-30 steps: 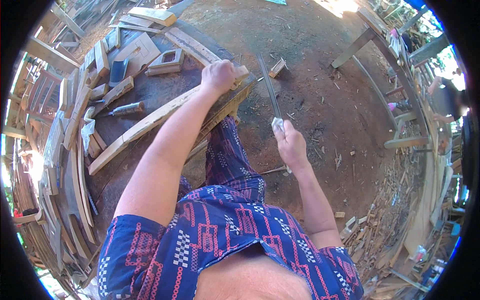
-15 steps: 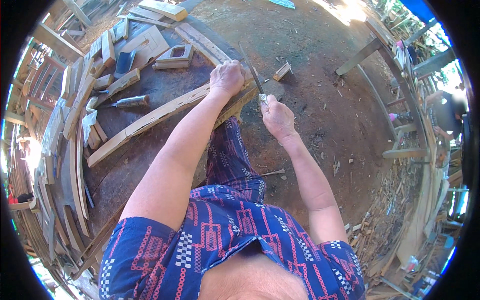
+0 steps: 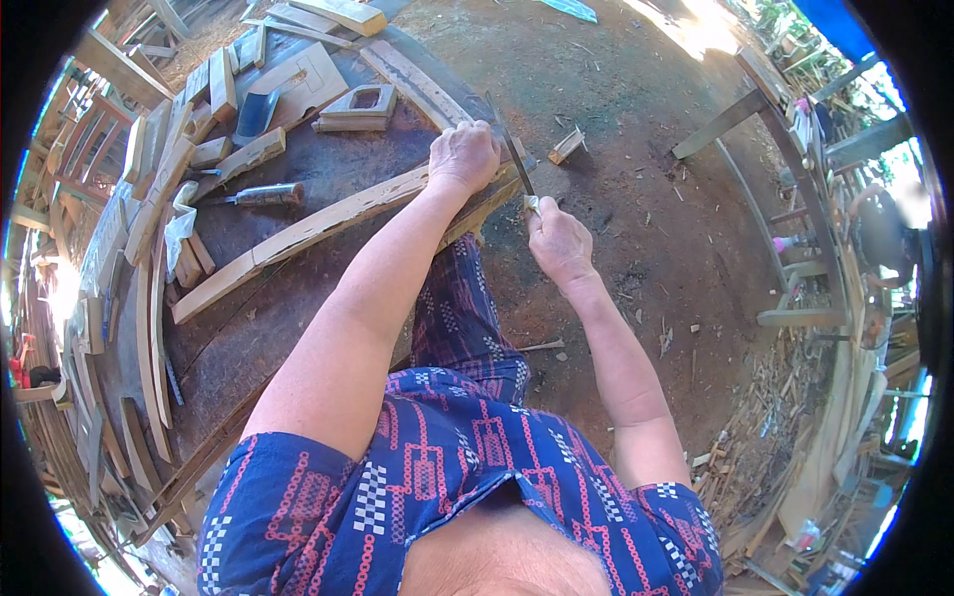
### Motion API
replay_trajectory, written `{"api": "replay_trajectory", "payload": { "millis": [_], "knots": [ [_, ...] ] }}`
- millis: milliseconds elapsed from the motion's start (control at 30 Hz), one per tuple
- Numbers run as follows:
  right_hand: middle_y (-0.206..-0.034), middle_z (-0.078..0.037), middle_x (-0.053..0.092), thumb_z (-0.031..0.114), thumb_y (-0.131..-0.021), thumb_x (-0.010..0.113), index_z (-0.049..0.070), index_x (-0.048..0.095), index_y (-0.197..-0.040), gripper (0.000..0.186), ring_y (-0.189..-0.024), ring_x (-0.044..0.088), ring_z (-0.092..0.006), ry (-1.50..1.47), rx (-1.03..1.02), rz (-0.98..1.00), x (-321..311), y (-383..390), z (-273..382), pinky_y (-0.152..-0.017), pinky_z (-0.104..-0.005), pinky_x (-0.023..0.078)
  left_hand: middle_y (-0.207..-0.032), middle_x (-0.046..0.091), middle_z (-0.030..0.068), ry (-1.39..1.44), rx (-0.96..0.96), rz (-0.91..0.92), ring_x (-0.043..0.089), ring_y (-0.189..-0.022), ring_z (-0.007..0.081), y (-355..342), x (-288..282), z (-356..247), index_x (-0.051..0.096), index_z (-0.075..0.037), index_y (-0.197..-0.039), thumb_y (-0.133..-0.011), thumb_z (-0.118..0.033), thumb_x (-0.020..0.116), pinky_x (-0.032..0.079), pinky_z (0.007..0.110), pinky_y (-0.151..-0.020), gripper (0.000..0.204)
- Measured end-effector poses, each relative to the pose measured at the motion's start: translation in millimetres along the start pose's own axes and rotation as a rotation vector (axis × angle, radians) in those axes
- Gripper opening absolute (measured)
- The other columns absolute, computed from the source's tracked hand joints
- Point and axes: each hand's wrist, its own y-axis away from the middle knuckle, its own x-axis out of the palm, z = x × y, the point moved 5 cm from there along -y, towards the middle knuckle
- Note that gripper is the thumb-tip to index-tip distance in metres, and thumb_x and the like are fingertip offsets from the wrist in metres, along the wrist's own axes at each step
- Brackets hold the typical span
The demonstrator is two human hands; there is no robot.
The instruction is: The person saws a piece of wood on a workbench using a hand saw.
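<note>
My left hand [image 3: 465,157] is closed over the far right end of a long wooden strip [image 3: 328,221] and presses it down at the workbench edge. In my right hand [image 3: 559,238] is the pale handle of a narrow handsaw [image 3: 509,147]. Its dark, slim blade points up and away from me, at the end of the strip just right of my left hand; its teeth are too small to make out. Below the strip, a thicker piece of wood [image 3: 505,189] shows along the bench edge. My leg, in patterned cloth, is under that edge.
On the dark bench [image 3: 298,298] lie a chisel-like tool [image 3: 268,196], a wooden block with a hollow [image 3: 360,107], a notched board [image 3: 310,84] and several offcuts. A small wood block [image 3: 566,146] is on the dirt floor. At right, a person [image 3: 884,233] is beside wooden frames.
My right hand and the saw have come slightly nearer to me. My left hand stays on the strip. The whole view has shifted a little, and the person at right has changed posture.
</note>
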Motion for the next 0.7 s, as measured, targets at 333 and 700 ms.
{"api": "replay_trajectory", "payload": {
  "millis": [333, 700],
  "knots": [
    [-0.072, -0.02, 0.065, 0.024, -0.093, 0.047, 0.004, 0.05, -0.09, 0.02, -0.072, 0.065, -0.0387, 0.101, 0.024, 0.087, -7, 41, -10, -0.065, -0.0484, 0.05, -0.099, 0.064, 0.0214, 0.037, 0.011, 0.008, 0.062, -0.093, 0.0379, 2, -2, 1, 0.062, -0.001, -0.093, -0.09, -0.027, 0.046, 0.049, 0.045, -0.082, 0.03],
    [-0.082, -0.022, 0.065, 0.023, -0.091, 0.047, 0.003, 0.052, -0.094, 0.021, -0.08, 0.064, -0.0392, 0.059, -0.011, 0.085, 3, -33, 1, -0.07, -0.049, 0.048, -0.098, 0.064, 0.0228, 0.039, 0.01, 0.011, 0.062, -0.093, 0.0378, -1, 1, -4, 0.061, -0.001, -0.093, -0.089, -0.026, 0.047, 0.05, 0.046, -0.082, 0.029]
  ]
}}
